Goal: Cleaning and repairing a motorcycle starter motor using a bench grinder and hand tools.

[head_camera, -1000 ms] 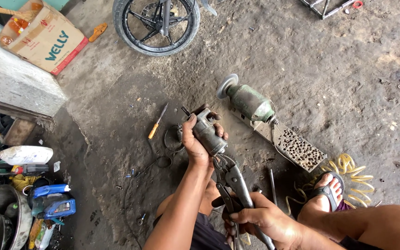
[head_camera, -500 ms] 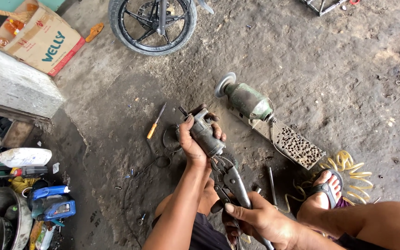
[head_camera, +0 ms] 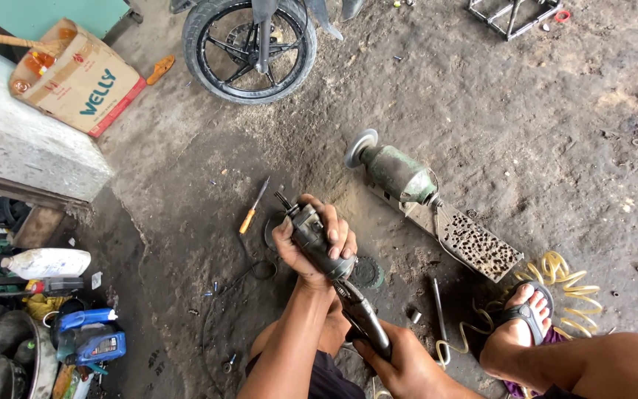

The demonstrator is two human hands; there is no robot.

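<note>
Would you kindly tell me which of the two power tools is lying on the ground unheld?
The green grinder with the round disc lies alone on the dirt; the dark tool is gripped by both the left hand and right hand.

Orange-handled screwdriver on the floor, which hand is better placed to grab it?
Left, probably. The left hand has its grip on the head of the power tool, right beside the screwdriver. The right hand holds the tool's rear end lower down, near the body and farther away.

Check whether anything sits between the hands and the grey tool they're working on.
Nothing visible does. The left hand wraps the grey tool at its head, and the right hand grips its dark handle directly.
</note>
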